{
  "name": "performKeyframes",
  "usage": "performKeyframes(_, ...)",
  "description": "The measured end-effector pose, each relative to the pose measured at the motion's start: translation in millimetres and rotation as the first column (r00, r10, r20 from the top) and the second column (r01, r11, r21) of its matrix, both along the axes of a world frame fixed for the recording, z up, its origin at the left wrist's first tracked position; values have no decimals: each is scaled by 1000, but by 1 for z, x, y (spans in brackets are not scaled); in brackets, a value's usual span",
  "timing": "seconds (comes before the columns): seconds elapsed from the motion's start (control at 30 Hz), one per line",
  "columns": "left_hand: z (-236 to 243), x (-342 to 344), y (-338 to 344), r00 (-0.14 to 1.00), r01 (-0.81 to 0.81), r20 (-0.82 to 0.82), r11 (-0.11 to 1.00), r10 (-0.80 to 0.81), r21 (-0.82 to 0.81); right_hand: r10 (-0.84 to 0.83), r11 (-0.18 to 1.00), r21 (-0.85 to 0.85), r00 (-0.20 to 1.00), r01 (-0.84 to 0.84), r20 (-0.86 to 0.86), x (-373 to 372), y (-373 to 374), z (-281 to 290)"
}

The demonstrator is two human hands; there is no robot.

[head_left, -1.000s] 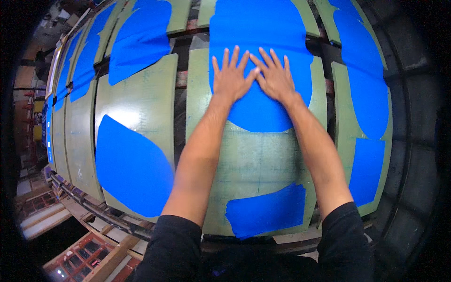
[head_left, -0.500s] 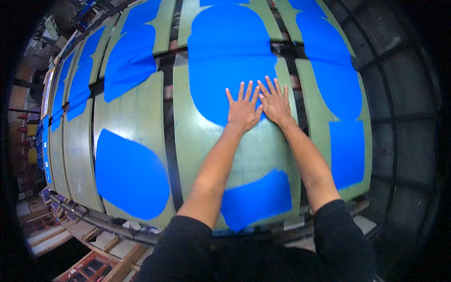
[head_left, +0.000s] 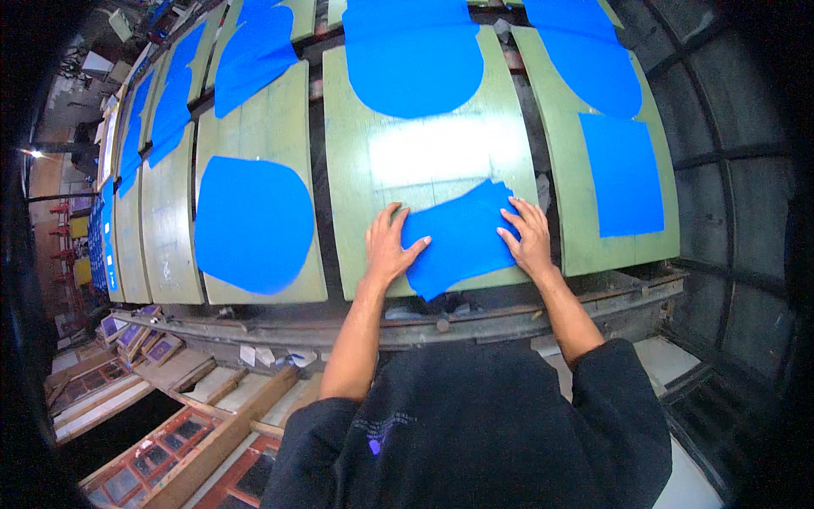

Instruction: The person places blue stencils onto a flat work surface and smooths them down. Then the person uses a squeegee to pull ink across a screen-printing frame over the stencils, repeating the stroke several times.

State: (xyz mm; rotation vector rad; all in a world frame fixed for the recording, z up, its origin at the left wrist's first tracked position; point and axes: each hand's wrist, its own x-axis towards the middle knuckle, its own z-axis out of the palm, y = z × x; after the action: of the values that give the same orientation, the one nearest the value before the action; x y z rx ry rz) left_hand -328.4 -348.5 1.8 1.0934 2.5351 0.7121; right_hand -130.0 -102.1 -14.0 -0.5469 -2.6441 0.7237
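A piece of blue fabric point(head_left: 458, 242) lies near the front edge of a pale green board point(head_left: 356, 153); its stepped upper right corner looks like stacked layers. My left hand point(head_left: 388, 250) is at its left edge, thumb resting on the cloth and fingers apart. Over the right edge is my right hand point(head_left: 530, 237), thumb and fingertips touching the cloth, also spread. Farther up the same board a larger blue fabric panel point(head_left: 415, 68) with a rounded end lies flat.
The left-hand board carries a rounded blue piece point(head_left: 254, 225), the right-hand one a rectangular blue piece point(head_left: 623, 174). Dark gaps separate the boards. A metal rail point(head_left: 339, 331) runs along their front. Wooden frames point(head_left: 153, 458) stand at lower left, dark panels point(head_left: 738, 195) at right.
Both hands have left the large rounded panel, where they lay flat, and come back toward me to the sides of the smaller blue piece. The view has shifted nearer the boards' front edge.
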Motion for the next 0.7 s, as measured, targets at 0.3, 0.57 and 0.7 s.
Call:
performKeyframes(0.3, 12, 24, 1, 995, -88, -54, 996, 86, -23, -153, 986, -83, 983, 145, -103, 24, -24, 1)
performKeyframes(0.57, 7, 31, 8, 999, 1, -48, 996, -5, -89, -332, 935, 113, 942, 336, -51, 36, -46, -10)
performKeyframes(0.7, -15, 44, 5, 952, -220, 222, 975, 209, 25, -401, 913, 52, 914, 404, -56, 30, -52, -17)
